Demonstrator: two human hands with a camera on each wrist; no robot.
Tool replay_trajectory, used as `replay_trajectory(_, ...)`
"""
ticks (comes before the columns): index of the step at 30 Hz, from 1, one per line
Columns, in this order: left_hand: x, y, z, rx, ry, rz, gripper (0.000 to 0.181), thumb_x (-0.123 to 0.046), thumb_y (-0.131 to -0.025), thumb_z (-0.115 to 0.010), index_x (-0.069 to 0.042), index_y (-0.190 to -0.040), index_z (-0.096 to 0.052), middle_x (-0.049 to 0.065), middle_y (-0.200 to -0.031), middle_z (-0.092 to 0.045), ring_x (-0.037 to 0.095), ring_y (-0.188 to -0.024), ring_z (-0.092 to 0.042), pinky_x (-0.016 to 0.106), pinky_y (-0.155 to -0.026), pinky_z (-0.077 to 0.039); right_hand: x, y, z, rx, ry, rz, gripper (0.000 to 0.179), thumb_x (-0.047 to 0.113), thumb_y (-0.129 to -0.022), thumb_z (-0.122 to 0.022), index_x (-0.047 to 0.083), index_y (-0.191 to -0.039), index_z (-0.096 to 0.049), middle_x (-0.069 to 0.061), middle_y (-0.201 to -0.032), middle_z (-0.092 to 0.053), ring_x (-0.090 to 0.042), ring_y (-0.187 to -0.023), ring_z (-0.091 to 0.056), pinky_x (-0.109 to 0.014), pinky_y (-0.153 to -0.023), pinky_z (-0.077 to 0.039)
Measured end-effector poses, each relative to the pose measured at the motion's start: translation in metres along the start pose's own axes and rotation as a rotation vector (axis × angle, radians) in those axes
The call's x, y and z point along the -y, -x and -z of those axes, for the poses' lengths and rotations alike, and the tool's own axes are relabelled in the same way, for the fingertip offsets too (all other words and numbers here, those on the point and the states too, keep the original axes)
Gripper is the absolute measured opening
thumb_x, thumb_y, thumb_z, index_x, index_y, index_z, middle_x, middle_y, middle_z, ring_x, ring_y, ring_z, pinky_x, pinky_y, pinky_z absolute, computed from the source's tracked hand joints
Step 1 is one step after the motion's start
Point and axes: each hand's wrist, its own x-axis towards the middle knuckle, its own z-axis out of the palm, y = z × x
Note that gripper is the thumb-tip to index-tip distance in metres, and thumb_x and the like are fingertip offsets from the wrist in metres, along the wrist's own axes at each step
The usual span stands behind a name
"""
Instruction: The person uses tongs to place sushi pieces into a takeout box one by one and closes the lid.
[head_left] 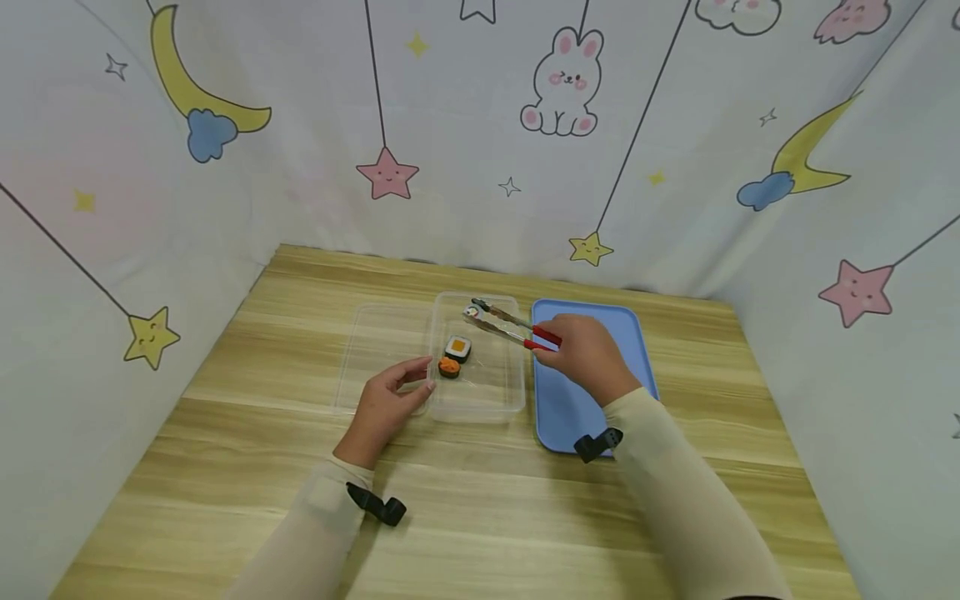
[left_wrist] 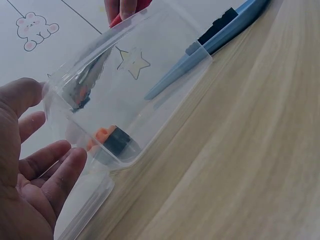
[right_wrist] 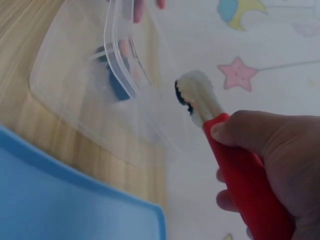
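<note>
My right hand grips red-handled metal tongs over the far part of a clear plastic box. Between the tong tips is a small sushi piece with white, orange and dark parts. Inside the box sit a square sushi roll with a yellow-orange centre and a dark-sided piece topped with orange roe. At the box's left wall is my left hand, its fingers and thumb spread loosely along the side, fingertips right at the plastic.
A blue tray lies to the right of the box, partly under my right arm. The clear lid lies flat on the left, along the box's edge. Behind the wooden table hangs a patterned white curtain.
</note>
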Motion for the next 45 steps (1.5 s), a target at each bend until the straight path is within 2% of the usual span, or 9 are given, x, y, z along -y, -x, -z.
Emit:
replay_trajectory(5, 0.001, 0.000, 0.000, -0.001, 0.001, -0.001, 0.047, -0.024, -0.096, -0.078, -0.008, -0.139, -0.067, 0.010, -0.138, -0.066, 0.026, -0.124, -0.064, 0.047, -0.102, -0.054, 0.010, -0.020, -0.007, 0.072, 0.066, -0.015, 0.035, 0.029, -0.090, -0.083, 0.013, -0.121, -0.079, -0.005, -0.101, -0.075, -0.019, -0.084, -0.066, -0.039, -0.073, -0.058)
replay_trajectory(9, 0.001, 0.000, 0.000, 0.001, 0.003, 0.001, 0.047, -0.024, -0.096, -0.078, -0.008, -0.139, -0.066, 0.011, -0.139, -0.066, 0.027, -0.124, -0.063, 0.049, -0.104, -0.052, 0.016, -0.029, -0.014, 0.105, 0.054, -0.053, 0.031, 0.029, -0.089, -0.083, 0.014, -0.116, -0.081, -0.001, -0.098, -0.076, -0.017, -0.083, -0.066, -0.038, -0.072, -0.058)
replay_trajectory(16, 0.001, 0.000, -0.001, 0.001, -0.018, -0.001, 0.048, -0.025, -0.097, -0.077, -0.008, -0.140, -0.066, 0.012, -0.139, -0.065, 0.027, -0.124, -0.064, 0.048, -0.102, -0.054, 0.025, -0.033, -0.020, 0.138, 0.077, -0.097, 0.029, 0.030, -0.090, -0.081, 0.013, -0.114, -0.081, 0.000, -0.096, -0.076, -0.016, -0.081, -0.065, -0.035, -0.068, -0.057)
replay_trajectory(22, 0.001, -0.001, 0.000, 0.000, -0.020, -0.011, 0.048, -0.024, -0.097, -0.077, -0.008, -0.140, -0.066, 0.012, -0.139, -0.066, 0.027, -0.124, -0.064, 0.048, -0.102, -0.054, 0.032, -0.037, -0.015, 0.167, 0.115, -0.102, 0.016, 0.030, -0.089, -0.083, 0.015, -0.091, -0.078, 0.005, -0.079, -0.070, -0.015, -0.072, -0.062, -0.034, -0.062, -0.053)
replay_trajectory(25, 0.000, 0.000, 0.000, -0.001, -0.020, -0.013, 0.047, -0.023, -0.097, -0.077, -0.008, -0.140, -0.066, 0.013, -0.138, -0.066, 0.027, -0.123, -0.064, 0.049, -0.102, -0.054, 0.033, -0.039, -0.012, 0.183, 0.125, -0.108, 0.019, 0.032, -0.088, -0.084, 0.016, -0.084, -0.074, 0.006, -0.073, -0.066, -0.015, -0.068, -0.060, -0.033, -0.060, -0.052)
replay_trajectory(29, 0.000, 0.000, -0.001, 0.000, -0.023, -0.016, 0.048, -0.021, -0.097, -0.077, -0.006, -0.140, -0.065, 0.015, -0.137, -0.066, 0.029, -0.123, -0.064, 0.049, -0.101, -0.054, 0.031, -0.037, -0.009, 0.181, 0.099, -0.128, 0.020, 0.033, -0.086, -0.086, 0.015, -0.086, -0.076, 0.005, -0.075, -0.066, -0.015, -0.069, -0.060, -0.033, -0.060, -0.051)
replay_trajectory(34, 0.001, 0.001, -0.002, -0.003, -0.014, -0.010, 0.047, -0.019, -0.096, -0.077, -0.006, -0.140, -0.066, 0.016, -0.137, -0.066, 0.029, -0.123, -0.064, 0.050, -0.101, -0.054, 0.019, -0.022, -0.001, 0.156, -0.040, -0.152, 0.028, 0.035, -0.087, -0.084, 0.013, -0.104, -0.080, 0.000, -0.092, -0.072, -0.018, -0.078, -0.064, -0.036, -0.066, -0.054)
replay_trajectory(40, 0.000, 0.000, -0.004, 0.006, -0.008, -0.011, 0.048, -0.020, -0.095, -0.079, -0.006, -0.139, -0.066, 0.015, -0.137, -0.066, 0.029, -0.122, -0.065, 0.047, -0.100, -0.055, -0.020, 0.020, 0.017, 0.056, -0.265, -0.239, 0.049, 0.037, -0.090, -0.081, 0.011, -0.130, -0.073, -0.010, -0.117, -0.073, -0.024, -0.091, -0.066, -0.035, -0.066, -0.058)
replay_trajectory(45, 0.001, 0.001, -0.002, -0.008, -0.026, -0.012, 0.048, -0.023, -0.096, -0.079, -0.008, -0.139, -0.067, 0.013, -0.136, -0.067, 0.027, -0.121, -0.065, 0.046, -0.099, -0.056, -0.060, 0.057, 0.028, 0.001, -0.250, -0.341, 0.053, 0.039, -0.090, -0.082, 0.007, -0.130, -0.072, -0.016, -0.114, -0.072, -0.028, -0.083, -0.066, -0.036, -0.063, -0.056)
